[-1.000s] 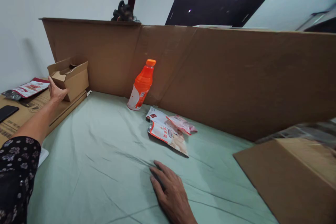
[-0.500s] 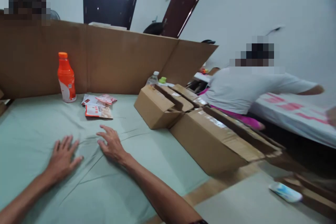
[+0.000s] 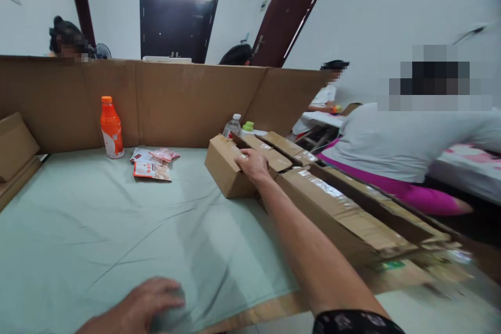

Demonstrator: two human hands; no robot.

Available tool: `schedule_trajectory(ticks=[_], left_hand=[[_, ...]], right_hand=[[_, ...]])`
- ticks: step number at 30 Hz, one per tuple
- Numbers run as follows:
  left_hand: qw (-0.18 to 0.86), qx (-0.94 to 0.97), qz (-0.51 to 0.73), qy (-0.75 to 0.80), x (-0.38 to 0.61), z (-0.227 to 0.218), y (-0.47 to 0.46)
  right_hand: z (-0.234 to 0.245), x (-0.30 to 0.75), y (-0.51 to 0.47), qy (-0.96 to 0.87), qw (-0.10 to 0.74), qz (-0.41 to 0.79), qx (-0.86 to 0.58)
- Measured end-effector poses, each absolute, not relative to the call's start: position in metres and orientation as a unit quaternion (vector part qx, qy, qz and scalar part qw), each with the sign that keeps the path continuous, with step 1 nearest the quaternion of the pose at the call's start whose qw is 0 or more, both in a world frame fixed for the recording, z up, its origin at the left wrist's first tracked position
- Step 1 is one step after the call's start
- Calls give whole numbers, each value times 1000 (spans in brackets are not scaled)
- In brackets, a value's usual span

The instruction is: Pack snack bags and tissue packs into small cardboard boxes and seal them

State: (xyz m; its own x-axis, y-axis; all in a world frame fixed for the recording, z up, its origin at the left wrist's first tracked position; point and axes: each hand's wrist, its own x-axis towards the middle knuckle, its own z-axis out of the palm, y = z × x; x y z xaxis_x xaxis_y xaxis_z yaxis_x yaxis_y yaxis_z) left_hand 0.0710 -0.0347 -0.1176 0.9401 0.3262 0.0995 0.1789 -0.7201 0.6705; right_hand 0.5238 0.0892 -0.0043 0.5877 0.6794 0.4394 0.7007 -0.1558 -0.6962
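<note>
My right hand (image 3: 253,165) reaches forward and rests on top of a small open cardboard box (image 3: 227,169) at the right side of the pale green cloth (image 3: 117,229). Its fingers curl over the box's top flap. My left hand (image 3: 144,305) lies palm down on the cloth near the front edge, fingers loosely bent, holding nothing. An orange bottle (image 3: 111,128) stands at the back by the cardboard wall (image 3: 180,102). Several snack packets (image 3: 153,164) lie beside it.
A long cardboard box (image 3: 344,214) lies right of the small one. A clear bottle (image 3: 233,126) and a green-capped one (image 3: 248,127) stand behind them. Folded cardboard (image 3: 13,146) sits at the left. A person in a white shirt (image 3: 407,141) leans at the right; others are behind the wall.
My right hand left the cloth and reached out onto the small box. My left hand slid back toward me. The view has swung slightly right.
</note>
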Motion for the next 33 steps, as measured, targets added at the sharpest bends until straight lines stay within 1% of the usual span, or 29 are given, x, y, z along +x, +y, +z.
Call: schedule_trajectory(ticks=[3,6,9,13,15,18,19,20,21,23,26,28,30,31,33], left_hand=[[334,889,180,254,56,-76,-13],[315,857,266,309,43,-59,9],[319,832,311,331,28,-64,25],[388,800,329,317,12,-82,34],[423,789,321,310,7,-87,35],[472,772,306,296,7,-86,31],[490,764,305,288,8,-85,29],[506,756,305,281,9,-83,26],[520,748,305,277,10,-81,23],[540,738,305,268,11,-80,18],[552,737,298,252,9,-80,11],[543,743,299,252,6,-81,9],[530,747,305,262,5,-81,9],[524,750,305,264,5,-80,9],[508,760,308,266,5,-80,9]], right_hand=[[0,503,71,-514,467,17,-719],[4,472,29,-578,448,44,-680],[4,428,-26,-666,426,100,-604],[6,371,-81,-758,418,171,-471],[8,354,-91,-770,413,223,-431],[13,345,-87,-754,395,371,-370],[16,345,-84,-740,392,408,-363],[19,345,-80,-732,387,420,-373],[23,345,-75,-733,375,404,-400],[32,341,-67,-763,317,309,-471],[42,324,-58,-839,155,171,-492],[41,305,-53,-868,38,123,-480],[33,287,-49,-873,-46,95,-477],[28,281,-48,-871,-65,84,-480],[20,275,-46,-868,-58,70,-489]])
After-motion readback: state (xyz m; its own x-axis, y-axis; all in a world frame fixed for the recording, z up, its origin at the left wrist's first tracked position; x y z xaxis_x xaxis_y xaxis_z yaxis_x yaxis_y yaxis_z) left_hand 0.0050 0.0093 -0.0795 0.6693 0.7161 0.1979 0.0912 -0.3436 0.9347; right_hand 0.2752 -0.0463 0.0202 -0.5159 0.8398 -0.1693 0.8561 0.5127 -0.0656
